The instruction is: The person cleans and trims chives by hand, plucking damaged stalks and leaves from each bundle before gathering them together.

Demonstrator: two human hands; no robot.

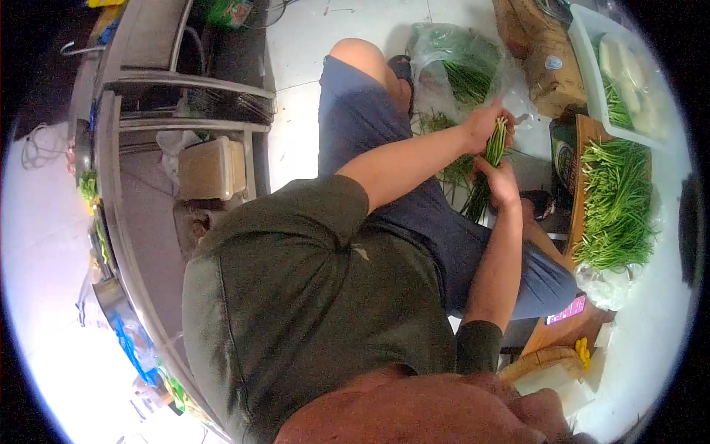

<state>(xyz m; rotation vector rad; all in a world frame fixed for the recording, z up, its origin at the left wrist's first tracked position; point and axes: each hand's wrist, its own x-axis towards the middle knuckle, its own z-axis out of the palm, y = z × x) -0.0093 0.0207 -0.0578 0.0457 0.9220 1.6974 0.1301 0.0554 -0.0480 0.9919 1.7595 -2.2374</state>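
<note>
A bunch of long, thin green stalks that look like chives (498, 140) is held between my two hands, pale cut ends upward. My left hand (484, 127) is closed around its upper side. Just below, my right hand (500, 182) wraps the same bunch, with darker leaves hanging beneath it. Behind the hands, a clear plastic bag (444, 44) on the floor holds more green stalks (467, 81). Loose greens (455, 172) lie on the floor beside my legs.
To the right, a big pile of chives (617, 203) lies on a wooden surface (579, 177). Beyond it are a translucent tub (592, 66) with pale vegetables and a cardboard box (547, 66). A metal rack (192, 83) with a lidded container (211, 169) stands left.
</note>
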